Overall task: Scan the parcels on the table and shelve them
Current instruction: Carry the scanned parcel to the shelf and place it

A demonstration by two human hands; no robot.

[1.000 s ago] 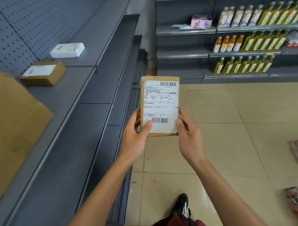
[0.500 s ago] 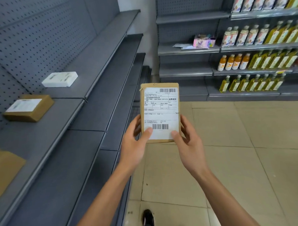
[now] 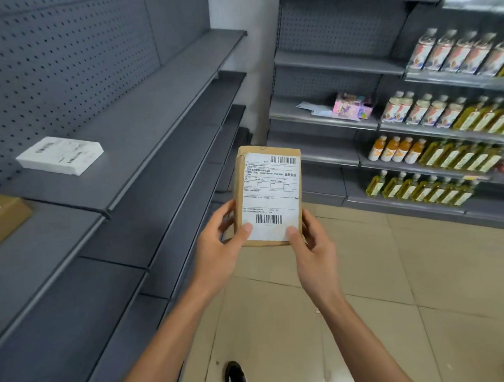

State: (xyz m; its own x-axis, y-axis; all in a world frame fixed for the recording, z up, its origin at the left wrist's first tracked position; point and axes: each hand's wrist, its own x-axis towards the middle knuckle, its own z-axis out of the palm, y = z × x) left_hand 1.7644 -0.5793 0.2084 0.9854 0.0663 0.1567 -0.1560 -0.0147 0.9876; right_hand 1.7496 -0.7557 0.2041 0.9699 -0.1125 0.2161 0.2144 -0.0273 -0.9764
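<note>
Two hands: left hand [image 3: 218,244] and right hand [image 3: 315,245] grip one flat brown cardboard parcel with white label [image 3: 269,194]
Fingers: thumbs on label, others curled behind
Parcel: upright, beside grey metal shelf [image 3: 143,120]
Shelf: small white box [image 3: 60,155]

Bare forearms with no sleeves showing, short-nailed fingers [image 3: 248,228], black shoe [image 3: 236,377] with white stripes

The grey shelf [image 3: 144,129] lies open beyond the white box [image 3: 60,155] (brown box [image 3: 2,219] nearer).
</note>
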